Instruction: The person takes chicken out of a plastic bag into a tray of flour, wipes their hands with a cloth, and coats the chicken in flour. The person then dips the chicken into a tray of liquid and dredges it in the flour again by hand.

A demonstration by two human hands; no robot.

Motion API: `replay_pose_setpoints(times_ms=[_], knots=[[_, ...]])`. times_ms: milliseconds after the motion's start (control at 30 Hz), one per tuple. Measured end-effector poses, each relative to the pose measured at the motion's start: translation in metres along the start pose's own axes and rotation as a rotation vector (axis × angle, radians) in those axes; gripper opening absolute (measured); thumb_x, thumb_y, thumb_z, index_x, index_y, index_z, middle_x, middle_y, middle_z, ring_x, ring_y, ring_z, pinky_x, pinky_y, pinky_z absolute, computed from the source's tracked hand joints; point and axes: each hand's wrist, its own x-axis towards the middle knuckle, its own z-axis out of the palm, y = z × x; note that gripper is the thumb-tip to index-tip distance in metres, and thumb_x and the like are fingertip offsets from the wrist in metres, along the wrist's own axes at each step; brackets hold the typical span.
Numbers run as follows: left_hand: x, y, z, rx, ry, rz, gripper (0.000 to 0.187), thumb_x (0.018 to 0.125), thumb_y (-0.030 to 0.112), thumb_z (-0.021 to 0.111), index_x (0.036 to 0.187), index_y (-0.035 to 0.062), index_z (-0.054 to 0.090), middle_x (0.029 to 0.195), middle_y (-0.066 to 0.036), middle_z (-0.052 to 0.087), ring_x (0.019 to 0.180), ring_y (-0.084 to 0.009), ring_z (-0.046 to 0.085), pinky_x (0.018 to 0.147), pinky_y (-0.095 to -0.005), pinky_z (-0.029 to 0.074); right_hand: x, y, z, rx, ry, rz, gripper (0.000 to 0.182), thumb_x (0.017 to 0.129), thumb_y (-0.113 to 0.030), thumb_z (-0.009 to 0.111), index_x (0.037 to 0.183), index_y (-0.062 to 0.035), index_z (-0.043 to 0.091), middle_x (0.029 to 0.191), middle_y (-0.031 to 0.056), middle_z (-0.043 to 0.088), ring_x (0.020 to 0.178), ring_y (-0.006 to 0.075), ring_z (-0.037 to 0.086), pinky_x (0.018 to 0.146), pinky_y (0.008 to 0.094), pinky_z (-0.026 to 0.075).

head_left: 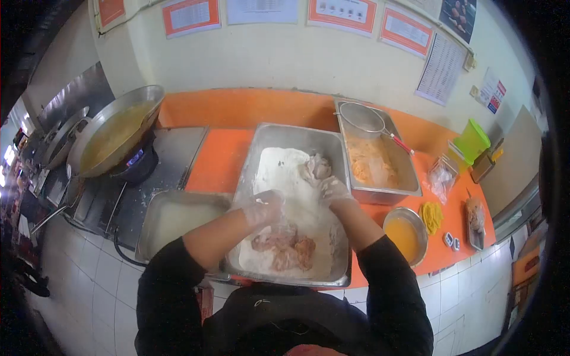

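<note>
A floured chicken piece [316, 168] is being gripped by the gloved right hand [333, 190]; the left hand [264, 206] is being rested unclenched on flour [285, 172] in the steel tray [285, 133].

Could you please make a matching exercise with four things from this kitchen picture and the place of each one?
Things:
1. wok
2. strainer
3. green container
4. floured meat pieces

Places:
A. at the near end of the flour tray
B. far right of the counter, by the wall
C. on the burner at the left
D. on top of the batter tray

Pairs: 1-C, 2-D, 3-B, 4-A
</note>
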Motion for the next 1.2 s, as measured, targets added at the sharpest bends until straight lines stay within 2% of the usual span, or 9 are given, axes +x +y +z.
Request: replay_pose_setpoints(times_ms=[200,267,367,400,567,667,800,1067,1200], knots=[[0.129,-0.022,0.026,0.109,0.224,-0.051,0.025,0.071,0.022,0.057,0.089,0.0063,0.064,0.084,-0.014,0.063,0.077,-0.0248,0.061,0.071,-0.0379,0.047,0.120,0.100,0.040,-0.237,-0.090,0.201,0.046,0.061,-0.034,0.061,0.098,-0.0069,0.063,0.100,0.0132,0.061,0.099,0.0264,0.056,0.085,0.0336,0.044],[0.162,-0.019,0.028,-0.085,0.235,-0.136,0.025,0.073,0.022,0.054,0.085,0.0031,0.063,0.081,-0.015,0.063,0.075,-0.0269,0.060,0.070,-0.0391,0.047,0.085,0.060,-0.026,-0.196,-0.126,0.174,0.051,0.059,-0.035,0.063,0.104,-0.0112,0.061,0.108,0.0130,0.058,0.104,0.0259,0.053,0.088,0.0334,0.041],[0.261,-0.044,0.093,-0.814,0.457,-0.192,0.030,0.076,0.024,0.050,0.087,-0.0016,0.060,0.082,-0.017,0.061,0.079,-0.0295,0.059,0.070,-0.0396,0.046,0.138,0.082,0.021,0.006,-0.075,0.352,0.049,0.069,-0.042,0.056,0.109,-0.0137,0.058,0.116,0.0105,0.053,0.110,0.0245,0.049,0.091,0.0340,0.039],[0.298,-0.059,0.123,-0.658,0.515,-0.263,0.030,0.081,0.022,0.042,0.089,-0.0014,0.059,0.086,-0.017,0.060,0.084,-0.0290,0.058,0.069,-0.0404,0.046,0.165,0.100,0.052,-0.010,-0.086,0.363,0.049,0.072,-0.043,0.054,0.111,-0.0147,0.057,0.119,0.0097,0.052,0.111,0.0243,0.048,0.092,0.0341,0.038],[0.293,-0.043,0.119,-0.666,0.559,-0.219,0.027,0.082,0.019,0.043,0.089,-0.0007,0.060,0.089,-0.020,0.059,0.085,-0.0343,0.058,0.071,-0.0427,0.046,0.193,0.099,0.067,-0.219,-0.274,0.182,0.040,0.086,-0.036,0.034,0.119,-0.0204,0.050,0.125,0.0056,0.047,0.115,0.0233,0.045,0.097,0.0377,0.033],[0.279,-0.033,0.112,-0.740,0.516,-0.205,0.026,0.082,0.018,0.044,0.088,-0.0001,0.061,0.089,-0.021,0.060,0.084,-0.0358,0.058,0.071,-0.0437,0.046,0.181,0.091,0.042,0.200,-0.391,0.460,0.039,0.081,-0.034,0.044,0.111,-0.0128,0.057,0.119,0.0081,0.051,0.109,0.0236,0.050,0.090,0.0359,0.040],[0.241,-0.015,0.068,-0.778,0.374,-0.256,0.024,0.078,0.019,0.049,0.090,0.0020,0.062,0.085,-0.017,0.061,0.076,-0.0311,0.059,0.065,-0.0423,0.048,0.190,0.096,0.059,0.139,-0.310,0.390,0.042,0.079,-0.034,0.048,0.115,-0.0134,0.053,0.122,0.0104,0.048,0.112,0.0247,0.047,0.092,0.0355,0.039],[0.107,-0.032,-0.020,2.217,0.557,0.298,0.007,0.061,0.003,0.056,0.061,0.0072,0.050,0.057,-0.004,0.046,0.054,-0.0144,0.050,0.048,-0.0216,0.042,0.168,0.075,0.060,0.025,-0.108,0.235,0.035,0.076,-0.027,0.051,0.106,-0.0097,0.059,0.111,0.0104,0.056,0.102,0.0229,0.055,0.086,0.0352,0.044],[0.051,-0.082,-0.015,3.073,0.524,-0.790,0.005,0.061,0.004,0.055,0.059,0.0074,0.050,0.057,-0.003,0.046,0.050,-0.0173,0.048,0.049,-0.0266,0.042,0.196,0.105,0.098,-0.283,-0.075,-0.036,0.036,0.074,-0.026,0.053,0.106,-0.0105,0.059,0.110,0.0100,0.057,0.101,0.0235,0.055,0.083,0.0331,0.045]])
